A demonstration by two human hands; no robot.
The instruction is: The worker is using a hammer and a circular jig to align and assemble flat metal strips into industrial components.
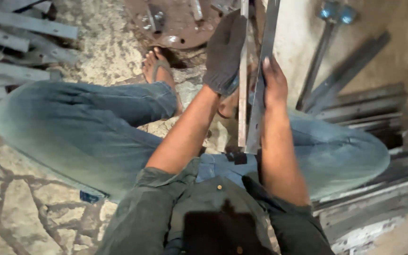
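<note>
I sit low on a cracked floor in blue jeans, knees spread. My left hand (224, 54) wears a dark knitted glove and grips a long flat metal strip (242, 94) that points away from me. Beside it lies a second grey metal bar (263, 61) with holes near its close end. My bare right hand (275, 85) is wrapped around that bar. Both bars run side by side between my knees, and their far ends leave the top of the view. My sandalled foot (159, 68) rests just left of the gloved hand.
A rusty round metal plate (175, 21) with bolts lies ahead. Several grey metal strips (20, 42) are piled at the left. More angle bars (364, 108) are stacked at the right, near a long blue-headed tool (327, 42). The floor (24, 203) is cracked stone.
</note>
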